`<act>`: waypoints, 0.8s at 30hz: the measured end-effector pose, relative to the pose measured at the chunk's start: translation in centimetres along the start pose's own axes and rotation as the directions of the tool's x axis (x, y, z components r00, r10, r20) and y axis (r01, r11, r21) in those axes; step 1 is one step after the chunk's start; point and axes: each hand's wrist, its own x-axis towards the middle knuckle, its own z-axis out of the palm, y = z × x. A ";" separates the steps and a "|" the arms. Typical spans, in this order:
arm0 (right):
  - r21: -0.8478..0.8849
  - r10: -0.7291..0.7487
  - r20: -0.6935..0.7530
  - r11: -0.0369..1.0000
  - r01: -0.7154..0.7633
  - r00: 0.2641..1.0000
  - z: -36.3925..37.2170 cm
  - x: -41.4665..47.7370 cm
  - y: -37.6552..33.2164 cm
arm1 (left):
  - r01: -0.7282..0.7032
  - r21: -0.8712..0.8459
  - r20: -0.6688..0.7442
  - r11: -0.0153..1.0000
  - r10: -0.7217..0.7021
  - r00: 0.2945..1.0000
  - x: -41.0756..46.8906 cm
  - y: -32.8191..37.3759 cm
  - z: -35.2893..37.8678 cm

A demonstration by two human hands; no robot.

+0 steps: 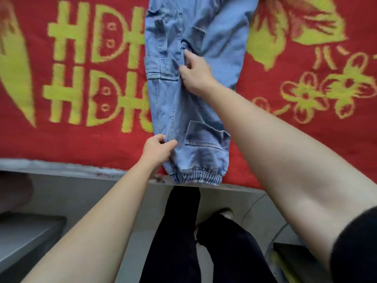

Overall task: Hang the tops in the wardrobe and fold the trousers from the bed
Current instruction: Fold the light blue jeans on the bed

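Left hand (158, 149) pinches the denim trousers (189, 94) near the elastic cuff (196, 177); right hand (195, 74) grips fabric mid-leg — trousers flat on the red blanket (81, 139). Risk: uneven pulling may misalign the stacked legs — a crooked fold

One head-worn, wide-angle view looks steeply down and forward from close above the bed (61, 144). The bed edge crosses mid-frame, with the floor (132, 201) and the person's own legs (183, 231) directly beneath.
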 end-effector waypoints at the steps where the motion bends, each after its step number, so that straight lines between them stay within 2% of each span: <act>1: -0.052 -0.022 0.046 0.998 0.024 0.999 2.0 0.3 -0.2 | 0.057 -0.031 0.019 0.998 -0.056 0.998 0.3 -1.3 -0.7; 4: -0.208 -0.038 0.167 0.975 0.073 0.985 7.1 1.1 0.2 | 0.165 -0.083 0.027 0.983 -0.163 0.986 1.2 -4.6 -1.4; 6: -0.298 -0.023 0.214 0.951 0.088 0.977 9.3 1.4 1.3 | 0.177 -0.063 -0.002 0.982 -0.177 0.984 2.0 -6.1 -1.3; 8: -0.318 0.027 0.300 0.945 0.073 0.954 10.3 1.3 2.8 | 0.153 0.002 -0.032 0.988 -0.153 0.988 2.8 -7.1 -0.9; 11: -0.245 0.091 0.413 0.969 0.015 0.906 10.0 1.9 3.9 | 0.128 0.225 -0.048 0.966 -0.121 0.992 3.7 -7.2 -0.5; 14: -0.046 0.142 0.430 0.990 -0.136 0.892 8.8 2.8 3.7 | 0.157 0.375 -0.044 0.914 -0.151 0.988 3.7 -6.4 -0.1; 16: 0.002 0.148 0.300 0.988 -0.156 0.942 7.2 2.9 3.5 | 0.178 0.462 -0.105 0.869 -0.146 0.984 3.6 -5.5 0.2; 18: -0.068 0.071 0.062 0.995 -0.067 0.996 5.3 3.2 3.8 | 0.165 0.443 -0.224 0.881 -0.069 0.972 3.9 -3.8 0.4; 21: -0.044 0.049 -0.183 0.997 -0.058 0.982 2.5 4.7 4.0 | 0.047 0.370 -0.356 0.928 0.095 0.930 6.2 0.2 0.0; 24: 0.079 0.165 -0.244 0.986 -0.150 0.956 0.1 7.1 4.1 | -0.103 0.426 -0.343 0.899 0.266 0.901 9.7 4.9 -0.5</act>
